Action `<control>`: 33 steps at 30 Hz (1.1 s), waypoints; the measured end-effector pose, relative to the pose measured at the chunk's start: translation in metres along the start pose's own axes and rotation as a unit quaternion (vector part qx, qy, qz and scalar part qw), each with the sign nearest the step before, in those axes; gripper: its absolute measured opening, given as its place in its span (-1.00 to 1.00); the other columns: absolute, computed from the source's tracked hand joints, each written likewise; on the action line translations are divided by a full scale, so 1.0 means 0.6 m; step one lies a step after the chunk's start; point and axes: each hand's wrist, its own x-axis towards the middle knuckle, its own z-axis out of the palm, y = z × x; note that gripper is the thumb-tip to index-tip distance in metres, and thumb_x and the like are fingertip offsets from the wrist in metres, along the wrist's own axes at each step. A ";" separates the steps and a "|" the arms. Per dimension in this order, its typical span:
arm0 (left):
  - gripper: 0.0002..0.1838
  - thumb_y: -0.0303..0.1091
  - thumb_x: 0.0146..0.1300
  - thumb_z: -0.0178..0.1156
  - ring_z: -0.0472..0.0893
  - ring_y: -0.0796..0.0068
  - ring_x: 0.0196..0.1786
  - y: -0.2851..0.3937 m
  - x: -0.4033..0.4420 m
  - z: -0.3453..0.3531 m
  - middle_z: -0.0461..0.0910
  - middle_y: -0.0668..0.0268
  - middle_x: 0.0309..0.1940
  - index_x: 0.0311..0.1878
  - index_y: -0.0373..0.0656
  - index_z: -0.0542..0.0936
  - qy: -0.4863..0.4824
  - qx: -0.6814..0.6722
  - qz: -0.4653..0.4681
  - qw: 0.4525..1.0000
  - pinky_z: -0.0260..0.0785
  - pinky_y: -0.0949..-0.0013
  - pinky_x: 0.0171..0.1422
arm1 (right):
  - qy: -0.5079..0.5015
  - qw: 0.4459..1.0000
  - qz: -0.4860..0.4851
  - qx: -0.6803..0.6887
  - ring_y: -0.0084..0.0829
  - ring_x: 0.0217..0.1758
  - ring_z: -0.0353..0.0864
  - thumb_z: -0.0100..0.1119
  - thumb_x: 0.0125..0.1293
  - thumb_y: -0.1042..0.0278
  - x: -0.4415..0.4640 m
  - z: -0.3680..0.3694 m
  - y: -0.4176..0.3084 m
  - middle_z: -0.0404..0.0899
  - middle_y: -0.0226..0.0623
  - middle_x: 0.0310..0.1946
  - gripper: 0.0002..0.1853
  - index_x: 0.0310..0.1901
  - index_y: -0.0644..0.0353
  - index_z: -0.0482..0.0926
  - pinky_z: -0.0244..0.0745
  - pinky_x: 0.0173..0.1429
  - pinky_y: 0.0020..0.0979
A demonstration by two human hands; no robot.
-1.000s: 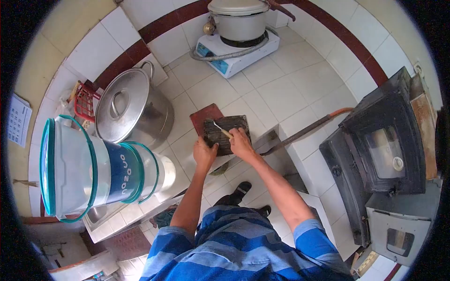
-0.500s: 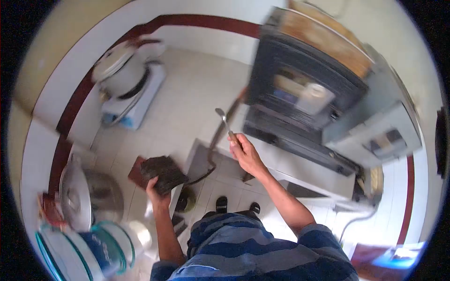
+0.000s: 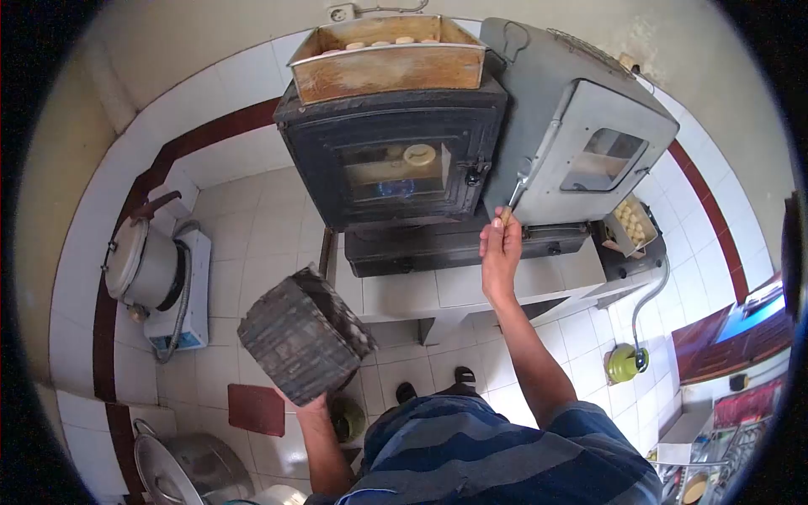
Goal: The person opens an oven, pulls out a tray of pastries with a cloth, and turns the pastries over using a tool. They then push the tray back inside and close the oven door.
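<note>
The left hand (image 3: 311, 407), finger spread hidden, is gripping a ridged block (image 3: 296, 338) — likely stiff, weighty, best held by its edge — while the right hand (image 3: 501, 257) is clasping a utensil (image 3: 517, 190), fingers curled.

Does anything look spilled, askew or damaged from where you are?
No spill stands out. The dark ridged block in the left hand looks blackened, with paler patches. The pan atop the dark oven has brown-stained sides; both could simply be wear from heat.
</note>
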 end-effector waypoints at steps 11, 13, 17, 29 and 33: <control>-0.35 0.14 0.50 -0.13 0.35 -0.01 0.45 -0.100 -0.047 0.005 0.39 0.08 0.42 0.42 -0.14 0.40 0.083 0.020 -0.112 0.990 0.08 -0.22 0.56 | 0.044 0.993 0.029 0.104 -0.75 -0.44 0.33 0.15 0.52 0.12 0.063 0.074 -0.021 0.39 -0.55 -0.40 -0.74 -0.03 0.12 0.41 0.24 -0.46 -0.64; -0.36 0.13 0.50 -0.13 0.35 -0.01 0.44 -0.101 -0.069 0.001 0.39 0.08 0.41 0.42 -0.14 0.40 0.090 0.017 -0.124 0.988 0.09 -0.22 0.56 | 0.057 0.988 0.070 0.124 -0.74 -0.53 0.29 0.19 0.50 0.09 0.073 0.081 -0.020 0.40 -0.55 -0.48 -0.75 -0.18 0.04 0.42 0.19 -0.48 -0.63; -0.36 0.13 0.50 -0.12 0.36 -0.01 0.43 -0.101 -0.092 -0.016 0.40 0.08 0.41 0.42 -0.13 0.40 0.105 0.006 -0.146 0.984 0.10 -0.21 0.55 | 0.062 0.986 0.083 0.127 -0.75 -0.55 0.28 0.24 0.46 0.06 0.085 0.089 -0.026 0.39 -0.57 -0.50 -0.72 -0.24 0.00 0.38 0.17 -0.52 -0.65; -0.38 0.11 0.49 -0.10 0.39 -0.01 0.40 -0.126 -0.081 -0.022 0.42 0.09 0.38 0.40 -0.12 0.42 0.154 -0.025 -0.219 0.963 0.16 -0.18 0.52 | 0.059 0.997 -0.041 0.018 -0.71 -0.44 0.32 0.27 0.45 0.08 0.093 0.086 -0.021 0.40 -0.52 -0.42 -0.64 -0.08 0.19 0.41 0.27 -0.43 -0.60; -0.39 0.11 0.49 -0.09 0.40 -0.01 0.39 -0.152 -0.087 -0.030 0.43 0.09 0.38 0.40 -0.11 0.42 0.168 -0.034 -0.245 0.954 0.18 -0.17 0.51 | 0.030 0.996 0.039 0.070 -0.71 -0.42 0.33 0.15 0.52 0.07 0.043 0.048 -0.036 0.43 -0.50 -0.38 -0.65 0.03 0.20 0.42 0.30 -0.40 -0.58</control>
